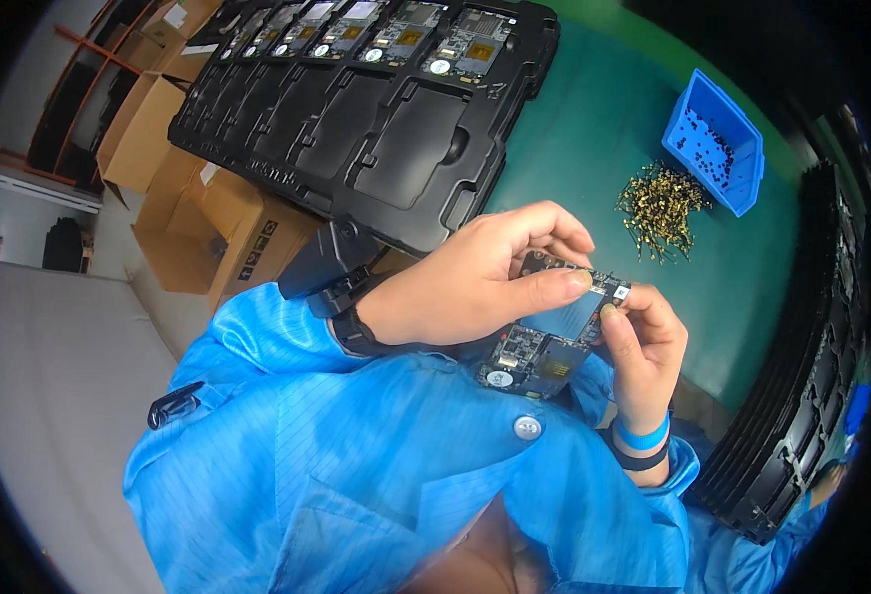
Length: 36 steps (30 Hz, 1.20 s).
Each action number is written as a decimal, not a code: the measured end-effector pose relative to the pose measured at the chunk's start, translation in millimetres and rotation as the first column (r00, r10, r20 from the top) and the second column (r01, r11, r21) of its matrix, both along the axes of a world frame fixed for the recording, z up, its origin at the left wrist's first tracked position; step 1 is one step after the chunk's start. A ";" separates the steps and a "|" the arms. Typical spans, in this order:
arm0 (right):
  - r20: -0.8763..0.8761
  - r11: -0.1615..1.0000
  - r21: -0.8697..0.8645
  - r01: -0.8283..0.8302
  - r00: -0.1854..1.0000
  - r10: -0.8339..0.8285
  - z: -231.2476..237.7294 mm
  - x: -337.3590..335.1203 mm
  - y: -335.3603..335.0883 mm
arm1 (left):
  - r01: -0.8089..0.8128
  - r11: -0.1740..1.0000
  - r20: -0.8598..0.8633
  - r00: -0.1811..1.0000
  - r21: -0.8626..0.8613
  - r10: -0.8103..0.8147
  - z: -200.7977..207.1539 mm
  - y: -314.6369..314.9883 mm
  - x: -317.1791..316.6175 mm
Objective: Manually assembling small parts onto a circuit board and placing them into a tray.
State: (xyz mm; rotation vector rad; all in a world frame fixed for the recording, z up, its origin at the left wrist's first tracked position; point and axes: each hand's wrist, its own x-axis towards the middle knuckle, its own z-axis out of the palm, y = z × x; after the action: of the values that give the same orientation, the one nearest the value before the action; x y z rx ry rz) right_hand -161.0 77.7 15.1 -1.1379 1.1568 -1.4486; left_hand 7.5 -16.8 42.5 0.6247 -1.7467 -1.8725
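Note:
A black circuit board (556,364) is held up close in front of my body, tilted, its round white sticker and gold-coloured square toward the lower end. My left hand (500,272) grips the board's upper part, the thumb lying across its face over a blue-grey rectangle. At the board's upper right corner, my right hand (645,342) pinches the edge between thumb and fingers. Whether a small part sits under the right fingertips cannot be made out. Part of the board's upper edge hides behind my left thumb and fingers.
A black moulded tray (411,148) at the upper left holds several similar boards along its far row. On the green tabletop (574,119) lie a pile of small brass-coloured pieces (659,210) and a blue bin (710,183) with small dark parts. Stacked black trays (802,366) stand right; cardboard boxes (183,223) left.

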 end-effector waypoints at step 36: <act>0.096 0.997 -0.068 0.037 0.995 -0.030 1.7 8.9 0.4 | 0.310 0.936 0.000 0.949 0.170 -0.314 -1.7 -29.9 7.0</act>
State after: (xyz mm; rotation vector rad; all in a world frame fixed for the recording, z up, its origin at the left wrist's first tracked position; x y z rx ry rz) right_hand -152.1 78.1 16.8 -1.0897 1.0710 -1.5631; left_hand 14.5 -46.7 40.8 0.4535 -1.8029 -2.2556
